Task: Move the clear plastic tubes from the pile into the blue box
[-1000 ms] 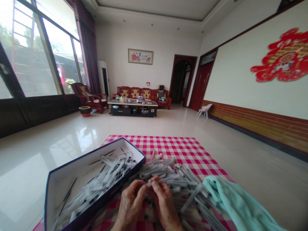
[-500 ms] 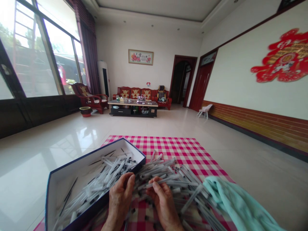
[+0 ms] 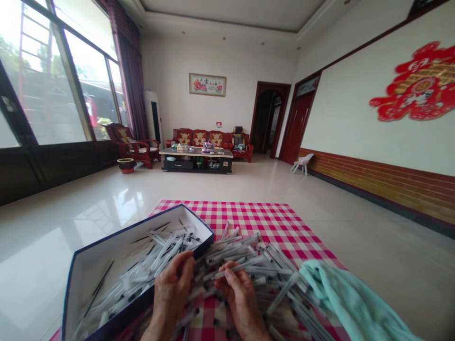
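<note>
My right hand [image 3: 236, 289] is closed, with a translucent pen [image 3: 219, 274] pinched between thumb and fingers. To its left, my left hand [image 3: 172, 286] hangs by the near right side of the box with thumb and fingers curled together; what they hold, if anything, is hidden. The shallow box [image 3: 195, 219], white inside with a dark blue rim, has clear pen tubes [image 3: 167, 251], small black parts and thin black refills [image 3: 99, 286] in it. Beyond and right of my right hand spreads a loose pile of similar pens [image 3: 280, 258].
A pink-and-white checked cloth [image 3: 270, 220] lies under the box and pile. A mint-green cloth [image 3: 348, 293] is bunched at the right. Farther off stand a low black table [image 3: 195, 162], red wooden seats [image 3: 140, 150] and a small pale chair [image 3: 303, 163].
My left hand has shifted slightly left and toward me, away from my right hand. The right hand keeps its pinch on the pen and has barely moved.
</note>
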`<state>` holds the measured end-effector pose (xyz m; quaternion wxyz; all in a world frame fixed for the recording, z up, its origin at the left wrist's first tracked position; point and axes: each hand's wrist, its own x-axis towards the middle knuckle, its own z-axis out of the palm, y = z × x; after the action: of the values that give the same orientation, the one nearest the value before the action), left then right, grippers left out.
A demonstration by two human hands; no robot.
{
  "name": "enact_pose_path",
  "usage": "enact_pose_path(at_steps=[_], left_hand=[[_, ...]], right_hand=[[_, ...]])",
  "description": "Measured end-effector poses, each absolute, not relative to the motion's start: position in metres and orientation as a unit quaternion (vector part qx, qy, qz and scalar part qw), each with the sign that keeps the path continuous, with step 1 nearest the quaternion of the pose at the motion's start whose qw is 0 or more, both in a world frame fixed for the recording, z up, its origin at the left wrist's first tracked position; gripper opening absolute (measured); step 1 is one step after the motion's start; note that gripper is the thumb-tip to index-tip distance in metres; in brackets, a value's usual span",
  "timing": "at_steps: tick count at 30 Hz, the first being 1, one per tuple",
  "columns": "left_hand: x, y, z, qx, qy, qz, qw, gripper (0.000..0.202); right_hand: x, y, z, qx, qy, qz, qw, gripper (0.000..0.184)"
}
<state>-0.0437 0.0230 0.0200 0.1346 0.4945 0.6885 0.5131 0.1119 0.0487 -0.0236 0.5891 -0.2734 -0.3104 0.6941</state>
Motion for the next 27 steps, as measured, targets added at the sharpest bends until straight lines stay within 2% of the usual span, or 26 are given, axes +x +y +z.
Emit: enact_pose_path(at_steps=[4,7,12,18,25,27], left_hand=[[-0.024,0.017,0.018,0.677,0.578,0.443,0.106,0.023],[-0.015,0.017,0.011,0.711,0.560,0.416,0.089,0.023],[-0.019,0.019,0.009,0.702,0.579,0.406,0.082,0.021],[-0.053,0.020,0.031,0.677,0.622,0.375,0.124,0.023],[-0.108,0.020,0.040,0.551,0.714,0.419,0.105,0.027],[-0.114,0.021,0.038,0.508,0.748,0.422,0.068,0.028]], right_hand=[[0.113,0.048,-0.024,-0.256,-0.317,0.698,0.589,0.014],[0.112,0.048,-0.024,-0.246,-0.314,0.702,0.590,0.014],[0.112,0.051,-0.024,-0.258,-0.300,0.699,0.596,0.018],[0.115,0.054,-0.023,-0.267,-0.260,0.686,0.625,0.025],[0.116,0.054,-0.024,-0.254,-0.256,0.688,0.630,0.027],[0.116,0.054,-0.024,-0.252,-0.266,0.692,0.622,0.027]])
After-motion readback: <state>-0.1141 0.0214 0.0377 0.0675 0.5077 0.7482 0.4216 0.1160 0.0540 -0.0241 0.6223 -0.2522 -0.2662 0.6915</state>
